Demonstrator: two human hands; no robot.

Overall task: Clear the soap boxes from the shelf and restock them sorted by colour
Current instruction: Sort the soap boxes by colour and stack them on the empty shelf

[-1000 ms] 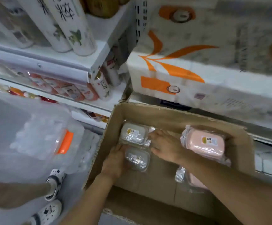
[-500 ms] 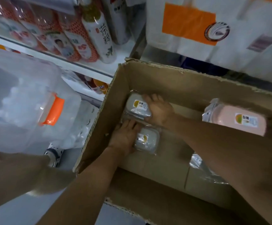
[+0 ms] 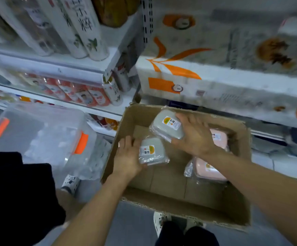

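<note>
An open cardboard box (image 3: pixel 119 132) sits on the floor in front of me. My left hand (image 3: pixel 128 157) grips a grey soap box (image 3: pixel 152 151) wrapped in clear plastic, above the box's left side. Higher and further back, my right hand (image 3: pixel 195 137) holds a second grey soap box (image 3: pixel 169 124), lifted and tilted. Two pink soap boxes lie in the box: one (image 3: pixel 218 137) partly hidden behind my right hand, the other (image 3: pixel 207 169) by the right wall below my right forearm.
A clear plastic bin (image 3: pixel 43 137) with orange latches stands left of the box. Shelves (image 3: pixel 69 103) with bottles rise at the back left. Large white and orange packs (image 3: pixel 206 71) fill the shelf above the box. My shoes and dark trousers are at the bottom.
Both hands have lifted the two grey soap boxes off the box's floor. The right hand's grey box has risen higher. The camera tilted up again.
</note>
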